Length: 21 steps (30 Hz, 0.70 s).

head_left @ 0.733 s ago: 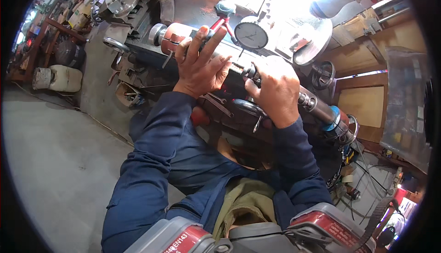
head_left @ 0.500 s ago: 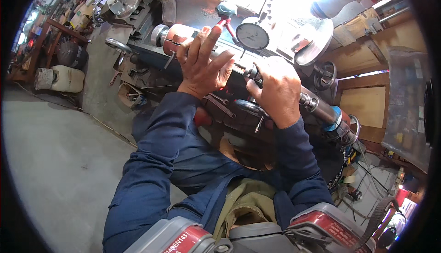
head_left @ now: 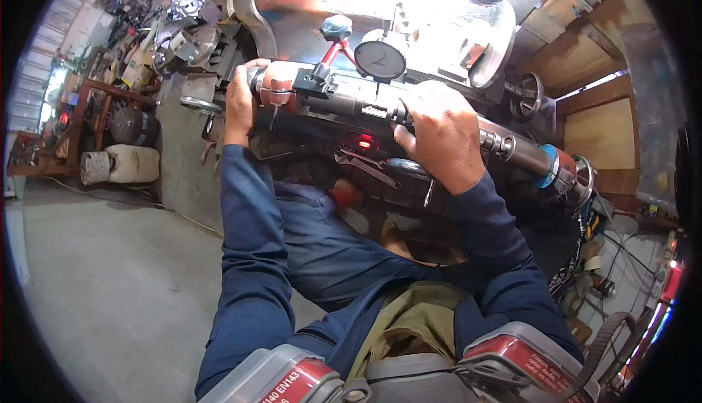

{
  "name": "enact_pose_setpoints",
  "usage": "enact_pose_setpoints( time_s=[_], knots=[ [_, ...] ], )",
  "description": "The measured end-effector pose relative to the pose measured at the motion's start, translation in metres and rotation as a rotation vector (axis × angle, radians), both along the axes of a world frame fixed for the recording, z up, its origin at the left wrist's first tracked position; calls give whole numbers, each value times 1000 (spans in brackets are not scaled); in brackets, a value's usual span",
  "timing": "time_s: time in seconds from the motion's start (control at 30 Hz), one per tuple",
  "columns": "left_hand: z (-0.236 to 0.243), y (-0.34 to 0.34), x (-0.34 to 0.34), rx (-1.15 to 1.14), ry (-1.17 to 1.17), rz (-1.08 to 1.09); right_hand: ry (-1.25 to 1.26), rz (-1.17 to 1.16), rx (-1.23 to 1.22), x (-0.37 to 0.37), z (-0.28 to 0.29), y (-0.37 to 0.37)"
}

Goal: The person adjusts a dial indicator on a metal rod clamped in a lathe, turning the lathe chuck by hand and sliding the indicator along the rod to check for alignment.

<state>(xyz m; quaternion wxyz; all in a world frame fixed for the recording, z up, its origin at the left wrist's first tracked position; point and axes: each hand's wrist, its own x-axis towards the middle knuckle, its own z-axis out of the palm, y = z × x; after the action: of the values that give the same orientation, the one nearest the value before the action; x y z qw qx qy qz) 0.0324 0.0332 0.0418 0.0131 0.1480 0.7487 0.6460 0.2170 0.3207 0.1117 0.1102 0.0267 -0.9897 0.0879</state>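
A long metal spindle unit point(head_left: 344, 96) runs across in front of me. My left hand point(head_left: 240, 107) is wrapped round the round metal knob point(head_left: 256, 80) at its left end, beside a red-brown collar point(head_left: 280, 85). Farther right, my right hand point(head_left: 444, 132) closes over the metal shaft point(head_left: 398, 113), which its palm and fingers partly hide. Between my hands, a dial gauge point(head_left: 380, 60) stands with its stem pointing down to the spindle. Its red jointed arm point(head_left: 333, 53) carries a grey-blue knob point(head_left: 336, 28) and is fixed to a dark clamp point(head_left: 314, 83).
Below the spindle lie wrenches point(head_left: 369, 165) and a small handwheel point(head_left: 409, 167). Other handwheels sit at left point(head_left: 199, 103) and right point(head_left: 526, 96). A blue-banded cylinder point(head_left: 548, 165) extends right. On the left floor rests a dirty white canister point(head_left: 133, 164).
My left hand has moved left from above the spindle's middle to the end knob and closed round it. My right hand keeps its hold on the shaft. The view has shifted.
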Motion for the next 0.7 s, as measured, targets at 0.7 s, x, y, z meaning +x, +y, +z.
enact_pose_setpoints(
  time_s=[0.7],
  knots=[
    [17, 27, -9, 664, -651, 96, 495, -861, -371, 234, 17, 233]
  ],
)
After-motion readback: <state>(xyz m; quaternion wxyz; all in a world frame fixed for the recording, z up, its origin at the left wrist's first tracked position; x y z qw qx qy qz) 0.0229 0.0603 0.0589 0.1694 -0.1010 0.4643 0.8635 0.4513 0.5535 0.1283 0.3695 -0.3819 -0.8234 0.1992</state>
